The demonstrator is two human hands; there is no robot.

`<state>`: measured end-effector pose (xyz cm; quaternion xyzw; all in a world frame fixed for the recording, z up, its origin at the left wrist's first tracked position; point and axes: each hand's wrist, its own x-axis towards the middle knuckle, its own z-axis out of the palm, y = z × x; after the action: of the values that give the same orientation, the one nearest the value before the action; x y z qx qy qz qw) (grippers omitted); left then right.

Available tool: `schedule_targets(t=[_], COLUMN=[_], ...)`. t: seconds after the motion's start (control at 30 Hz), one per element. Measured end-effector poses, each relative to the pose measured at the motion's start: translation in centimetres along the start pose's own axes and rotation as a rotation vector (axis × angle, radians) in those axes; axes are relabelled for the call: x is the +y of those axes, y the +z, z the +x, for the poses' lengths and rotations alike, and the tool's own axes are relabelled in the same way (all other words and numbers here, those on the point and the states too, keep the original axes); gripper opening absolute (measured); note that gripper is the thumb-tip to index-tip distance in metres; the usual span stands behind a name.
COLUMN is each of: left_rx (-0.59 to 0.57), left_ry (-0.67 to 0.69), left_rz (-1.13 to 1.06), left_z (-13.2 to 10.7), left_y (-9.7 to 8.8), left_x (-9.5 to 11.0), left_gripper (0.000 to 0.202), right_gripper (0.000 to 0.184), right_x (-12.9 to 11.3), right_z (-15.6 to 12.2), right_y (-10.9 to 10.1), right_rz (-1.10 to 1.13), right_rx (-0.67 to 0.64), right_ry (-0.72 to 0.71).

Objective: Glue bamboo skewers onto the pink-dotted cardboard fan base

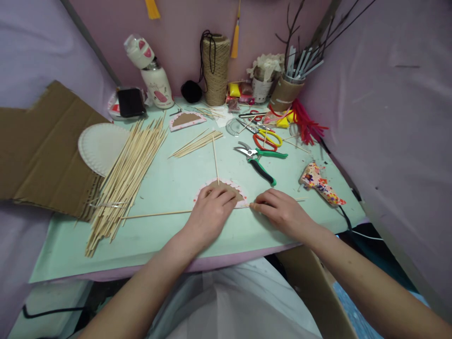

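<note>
A half-round cardboard piece (237, 189) with a pink-and-white patterned border lies near the table's front, its straight edge toward me. My left hand (212, 209) rests over it, fingers together and bent down onto it, covering its left and middle. Along that straight edge runs a long bamboo skewer (158, 214), sticking out on both sides. With fingertips closed, my right hand (278, 209) pinches the skewer just right of the cardboard. Another skewer (215, 160) stretches away from the piece's curved top toward the back.
At left lie a bundle of skewers (130, 174), a paper plate (99, 146) and corrugated cardboard (45, 150). Pruning shears (259, 160), scissors (270, 137) and a floral glue gun (321, 183) lie right. Behind stand a twine spool (216, 70) and a white bottle (157, 84).
</note>
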<state>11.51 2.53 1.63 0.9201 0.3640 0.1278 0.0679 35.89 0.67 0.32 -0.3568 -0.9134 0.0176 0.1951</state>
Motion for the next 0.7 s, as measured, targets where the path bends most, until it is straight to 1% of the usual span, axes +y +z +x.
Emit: schedule_targets(t=[0.33,0.7], left_rx=[0.022,0.017], left_ry=[0.005,0.002], left_rz=[0.001,0.016], left_z=[-0.02,-0.04], left_y=[0.04,0.17], left_x=[0.0,-0.01], left_gripper=[0.026,0.027], right_gripper=[0.025,0.026], right_x=[0.06,0.0], right_z=[-0.04,0.07], right_y=[0.0,-0.16], right_rz=[-0.01,-0.008], right_rx=[-0.007,-0.017], right_ry=[-0.003,-0.001])
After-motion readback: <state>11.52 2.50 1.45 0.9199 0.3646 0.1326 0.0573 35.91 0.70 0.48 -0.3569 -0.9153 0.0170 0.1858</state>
